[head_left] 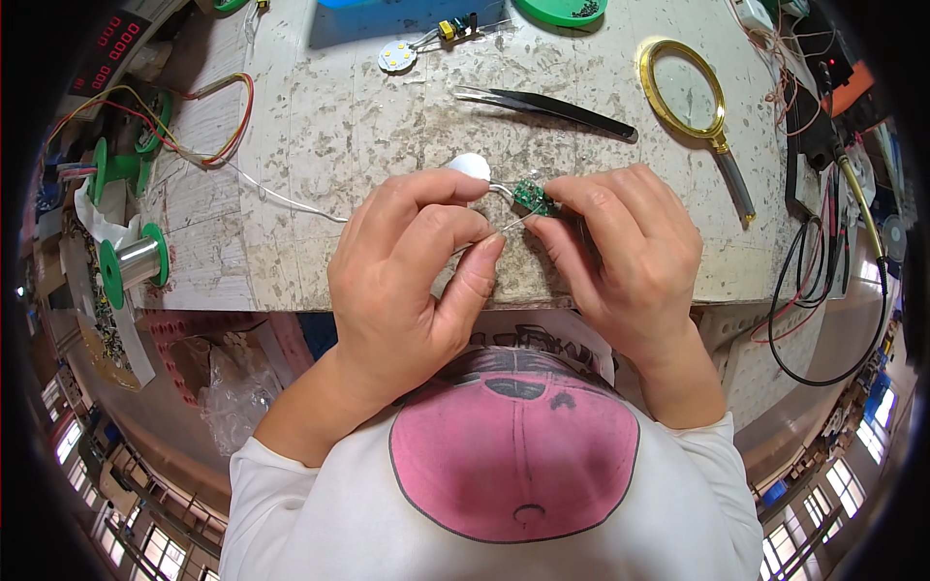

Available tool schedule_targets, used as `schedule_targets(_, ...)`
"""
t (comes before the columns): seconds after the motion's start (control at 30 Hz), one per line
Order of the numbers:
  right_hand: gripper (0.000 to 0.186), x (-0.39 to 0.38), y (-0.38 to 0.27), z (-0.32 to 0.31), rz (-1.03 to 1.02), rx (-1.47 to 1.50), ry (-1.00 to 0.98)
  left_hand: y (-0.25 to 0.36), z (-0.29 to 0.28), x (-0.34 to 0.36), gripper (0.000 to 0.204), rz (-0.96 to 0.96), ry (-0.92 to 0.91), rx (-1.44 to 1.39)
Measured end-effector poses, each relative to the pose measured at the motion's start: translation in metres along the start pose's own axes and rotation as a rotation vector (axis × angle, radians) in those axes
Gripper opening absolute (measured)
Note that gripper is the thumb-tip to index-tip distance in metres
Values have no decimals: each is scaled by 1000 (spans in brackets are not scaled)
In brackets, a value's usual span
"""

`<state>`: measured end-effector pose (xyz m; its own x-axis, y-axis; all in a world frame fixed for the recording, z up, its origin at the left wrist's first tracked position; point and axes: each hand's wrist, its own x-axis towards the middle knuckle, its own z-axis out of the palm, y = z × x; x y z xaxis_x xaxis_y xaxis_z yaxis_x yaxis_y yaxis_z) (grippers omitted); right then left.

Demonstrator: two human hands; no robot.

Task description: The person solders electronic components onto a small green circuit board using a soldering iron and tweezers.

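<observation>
Near the bench's front edge, my right hand pinches a small green circuit board between thumb and fingertips. My left hand is closed, with a thin pale wire between its fingertips that runs across to the board. A round white disc shows just beyond the left index finger, joined to the board by short white leads. The left fingers partly cover the disc. Farther off lie black-handled tweezers and a gold-rimmed magnifying glass.
Another round LED board with a wired driver lies at the back, near a green dish. At left stand a solder spool and a red digital display. A soldering iron and cables line the right edge.
</observation>
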<state>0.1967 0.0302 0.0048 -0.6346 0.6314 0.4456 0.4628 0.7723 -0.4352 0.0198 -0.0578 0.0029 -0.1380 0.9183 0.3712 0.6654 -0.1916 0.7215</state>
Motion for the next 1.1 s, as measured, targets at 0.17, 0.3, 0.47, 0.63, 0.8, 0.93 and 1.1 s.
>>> schedule_targets(0.17,25,-4,-10,-2,68,10,-19,-1,1,0,14,41,-25,125)
schedule_targets(0.3,27,-11,-2,-8,97,62,-5,-2,1,1,16,69,-26,147)
schedule_targets(0.47,25,-31,58,-57,607,369,524,-2,1,1,16,74,-14,140)
schedule_targets(0.63,36,-51,150,-138,693,814,873,-3,2,1,12,58,-27,129)
schedule_targets(0.8,32,-52,214,-158,824,649,897,-5,4,2,16,71,-7,124)
schedule_targets(0.93,27,-40,217,-157,810,278,918,-4,4,1,16,65,-4,134)
schedule_targets(1.1,32,-30,141,-145,259,-15,994,-4,4,0,18,52,-2,144)
